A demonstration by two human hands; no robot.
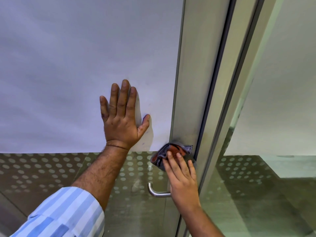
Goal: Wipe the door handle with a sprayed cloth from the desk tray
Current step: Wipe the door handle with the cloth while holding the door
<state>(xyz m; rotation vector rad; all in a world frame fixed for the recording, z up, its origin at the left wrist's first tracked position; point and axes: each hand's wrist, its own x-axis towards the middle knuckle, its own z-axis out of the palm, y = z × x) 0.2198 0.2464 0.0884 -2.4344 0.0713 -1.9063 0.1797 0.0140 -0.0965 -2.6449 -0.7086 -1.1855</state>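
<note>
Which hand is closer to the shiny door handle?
Right. The right hand covers one end of the door handle, pressing the cloth just above it. The left hand lies flat on the white panel, higher up.

Two bare hands, a left hand (pixel 122 120) and a right hand (pixel 183 178), are sharing the view with one crumpled grey-and-orange cloth (pixel 172 152), one curved brushed-steel door handle (pixel 154 191) and one blue-and-white striped sleeve (pixel 68 212).

Partly blocked: door handle (pixel 154 192), behind right hand (pixel 183 182).
</note>
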